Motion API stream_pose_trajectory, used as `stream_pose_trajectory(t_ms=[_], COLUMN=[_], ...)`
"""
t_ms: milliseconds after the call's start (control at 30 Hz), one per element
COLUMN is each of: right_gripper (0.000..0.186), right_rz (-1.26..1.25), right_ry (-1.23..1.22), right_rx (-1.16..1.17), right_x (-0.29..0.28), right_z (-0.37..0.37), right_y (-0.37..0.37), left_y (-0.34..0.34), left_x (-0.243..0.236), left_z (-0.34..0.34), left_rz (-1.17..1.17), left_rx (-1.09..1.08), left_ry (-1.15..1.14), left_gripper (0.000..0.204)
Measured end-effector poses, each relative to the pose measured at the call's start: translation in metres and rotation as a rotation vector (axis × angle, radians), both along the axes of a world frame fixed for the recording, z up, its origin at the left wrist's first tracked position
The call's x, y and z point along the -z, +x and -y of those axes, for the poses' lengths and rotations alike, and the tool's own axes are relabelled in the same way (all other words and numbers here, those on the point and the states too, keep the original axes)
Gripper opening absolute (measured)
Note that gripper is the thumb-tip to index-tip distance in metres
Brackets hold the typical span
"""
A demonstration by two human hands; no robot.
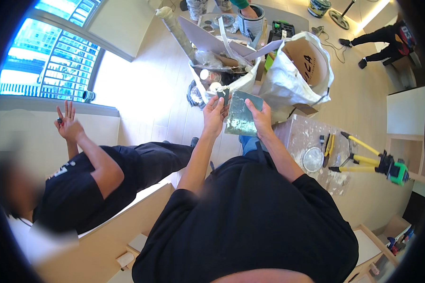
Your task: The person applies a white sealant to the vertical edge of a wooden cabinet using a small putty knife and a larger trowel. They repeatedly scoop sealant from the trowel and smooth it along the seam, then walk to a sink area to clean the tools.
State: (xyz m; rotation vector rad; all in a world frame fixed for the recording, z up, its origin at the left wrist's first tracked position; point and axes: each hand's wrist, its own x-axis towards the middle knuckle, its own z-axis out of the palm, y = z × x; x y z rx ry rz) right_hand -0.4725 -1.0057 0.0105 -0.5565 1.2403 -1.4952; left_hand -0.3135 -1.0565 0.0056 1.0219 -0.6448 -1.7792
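My right hand point(263, 119) grips a square grey-green plate point(241, 115) by its right edge, with the thumb on top. Pale putty-like smears cover the plate's lower part. Close to its left side, my left hand point(214, 117) pinches a small dark scraper point(224, 95) with a white lump along its far edge. Plate and scraper nearly meet; whether they touch I cannot tell. Just beyond both hands stands a white sack point(250, 87) stuffed with rubbish, including offcuts, a roll and a paper cup.
A second white sack point(281, 78) holds cardboard. At right, a splattered board point(295, 137) bears a round lid point(313, 159) and pliers point(329, 146), beside a yellow-legged tripod point(363, 160). A co-worker point(94, 174) is close at left. Other people stand farther off, one at a bucket point(251, 23).
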Motion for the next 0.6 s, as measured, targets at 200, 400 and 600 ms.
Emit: stream_pose_trajectory(t_ms=[200,400,600], right_gripper=[0.022,0.021,0.02], right_rz=[-0.011,0.013,0.017], right_ry=[-0.02,0.053,0.077], right_rx=[-0.008,0.074,0.154], right_x=[0.002,-0.002,0.001], right_z=[0.074,0.12,0.153], right_y=[-0.019,-0.03,-0.031], left_y=[-0.025,-0.048,-0.049], left_x=[0.003,-0.002,0.0], left_z=[0.07,0.121,0.158], left_rz=[0.099,0.099,0.159], left_rx=[-0.021,-0.023,0.135], left_ry=[0.055,0.033,0.027], left_gripper=[0.023,0.033,0.032])
